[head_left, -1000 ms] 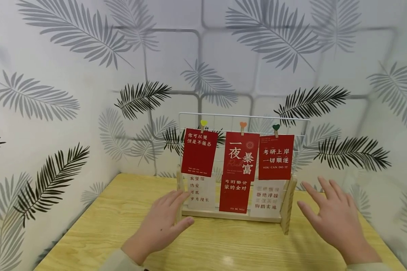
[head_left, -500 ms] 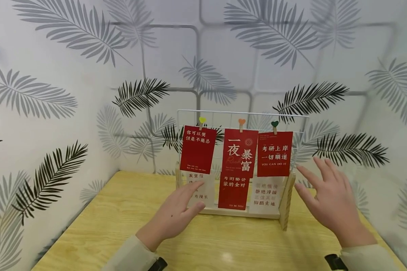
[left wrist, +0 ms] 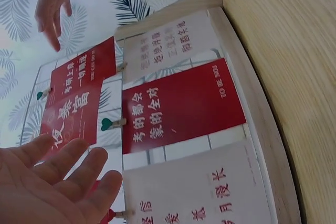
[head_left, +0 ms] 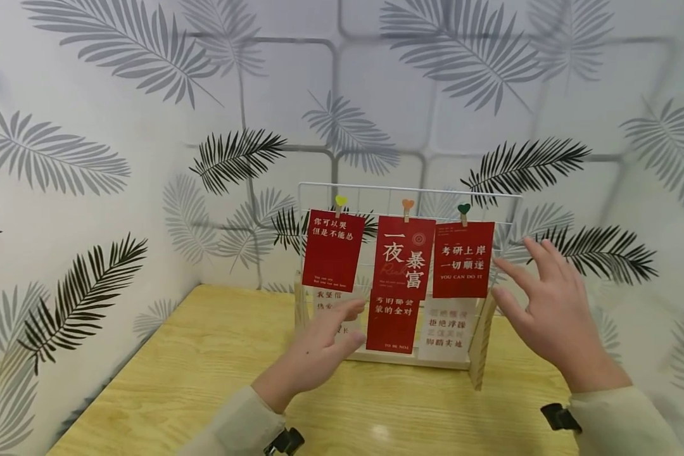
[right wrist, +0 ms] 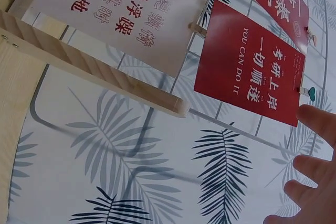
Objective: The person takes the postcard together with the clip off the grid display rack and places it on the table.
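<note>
A white wire grid (head_left: 410,189) stands upright in a wooden base (head_left: 481,354), hung with cards in two rows. Heart-topped clips hold the upper left red card (head_left: 332,265), upper middle red card (head_left: 392,269) and upper right red card (head_left: 462,286). Below hang a red card (head_left: 390,332) between two white ones. My left hand (head_left: 313,351), fingers loosely extended, is in front of the lower left white card (head_left: 325,296), partly hiding it. Spread fingers show on my right hand (head_left: 555,320), beside the grid's right edge near the upper right card. Both hands hold nothing.
The stand sits on a pale wood-grain table (head_left: 205,367). Close behind rises a wall (head_left: 479,133) covered with feather-patterned paper, which continues along the left side. Dark straps (head_left: 560,418) are on both wrists over the light sleeves.
My left hand has moved right and slightly up across the lower left card. The right hand has risen a little towards the upper right card. The cards and stand stay in place.
</note>
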The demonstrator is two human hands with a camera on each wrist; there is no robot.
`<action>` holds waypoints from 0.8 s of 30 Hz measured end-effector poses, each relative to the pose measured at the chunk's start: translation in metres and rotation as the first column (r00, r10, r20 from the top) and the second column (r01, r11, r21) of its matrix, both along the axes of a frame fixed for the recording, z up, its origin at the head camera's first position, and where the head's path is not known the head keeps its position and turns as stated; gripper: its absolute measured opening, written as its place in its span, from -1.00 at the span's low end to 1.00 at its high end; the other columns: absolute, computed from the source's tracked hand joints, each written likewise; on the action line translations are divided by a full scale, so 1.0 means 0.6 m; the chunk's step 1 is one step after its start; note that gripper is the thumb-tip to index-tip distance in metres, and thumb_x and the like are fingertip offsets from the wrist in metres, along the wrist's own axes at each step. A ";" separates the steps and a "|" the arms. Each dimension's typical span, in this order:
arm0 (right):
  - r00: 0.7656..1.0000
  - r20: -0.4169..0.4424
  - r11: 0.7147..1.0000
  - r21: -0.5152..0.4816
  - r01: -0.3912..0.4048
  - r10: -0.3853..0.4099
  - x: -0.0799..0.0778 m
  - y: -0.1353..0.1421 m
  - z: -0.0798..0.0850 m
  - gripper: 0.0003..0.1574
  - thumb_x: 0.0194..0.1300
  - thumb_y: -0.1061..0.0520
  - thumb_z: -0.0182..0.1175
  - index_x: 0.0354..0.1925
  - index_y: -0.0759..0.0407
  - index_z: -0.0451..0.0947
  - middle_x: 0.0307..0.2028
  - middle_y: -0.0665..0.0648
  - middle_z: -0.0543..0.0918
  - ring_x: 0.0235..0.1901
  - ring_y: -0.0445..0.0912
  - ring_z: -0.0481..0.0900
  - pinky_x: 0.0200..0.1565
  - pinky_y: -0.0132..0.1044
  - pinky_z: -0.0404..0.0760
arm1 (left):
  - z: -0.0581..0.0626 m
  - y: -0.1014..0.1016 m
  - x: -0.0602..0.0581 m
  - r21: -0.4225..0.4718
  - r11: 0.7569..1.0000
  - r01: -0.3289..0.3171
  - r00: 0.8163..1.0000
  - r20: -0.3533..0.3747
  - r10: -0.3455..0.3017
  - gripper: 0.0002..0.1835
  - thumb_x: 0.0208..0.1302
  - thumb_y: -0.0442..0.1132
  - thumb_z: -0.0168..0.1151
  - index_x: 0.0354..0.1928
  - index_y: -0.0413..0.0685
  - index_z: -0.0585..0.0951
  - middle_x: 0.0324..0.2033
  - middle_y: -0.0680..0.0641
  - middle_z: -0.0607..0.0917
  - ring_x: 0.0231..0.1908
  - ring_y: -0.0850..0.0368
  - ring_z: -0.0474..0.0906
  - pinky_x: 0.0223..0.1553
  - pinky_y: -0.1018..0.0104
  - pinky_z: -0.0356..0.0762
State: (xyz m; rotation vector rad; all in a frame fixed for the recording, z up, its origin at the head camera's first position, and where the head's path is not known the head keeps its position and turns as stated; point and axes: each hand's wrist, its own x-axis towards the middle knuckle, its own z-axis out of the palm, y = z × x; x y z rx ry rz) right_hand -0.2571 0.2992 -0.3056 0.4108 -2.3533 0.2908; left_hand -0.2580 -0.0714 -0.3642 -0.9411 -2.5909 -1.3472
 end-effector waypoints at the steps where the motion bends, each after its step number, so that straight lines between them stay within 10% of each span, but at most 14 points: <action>1: 1.000 -0.003 1.000 -0.004 -0.005 0.005 -0.001 -0.001 0.003 -0.39 0.45 -0.15 0.11 0.30 0.13 0.54 0.51 0.35 0.11 0.53 0.27 -0.14 0.40 0.38 -0.23 | 0.002 0.004 -0.001 0.004 1.000 0.006 1.000 0.012 -0.006 -0.36 0.51 0.23 -0.03 0.53 0.28 0.23 0.39 0.19 0.39 0.36 0.17 0.32 0.33 -0.14 0.28; 24: 0.995 -0.078 0.997 0.046 -0.064 0.068 -0.029 -0.031 0.069 -0.43 0.40 -0.07 0.20 0.29 0.11 0.54 0.53 0.27 0.13 0.55 0.20 -0.11 0.46 0.25 -0.20 | 0.051 0.103 -0.034 0.154 0.985 0.080 0.987 0.124 -0.100 -0.39 0.55 0.22 -0.06 0.51 0.21 0.25 0.36 0.08 0.46 0.26 0.23 0.44 0.30 -0.02 0.37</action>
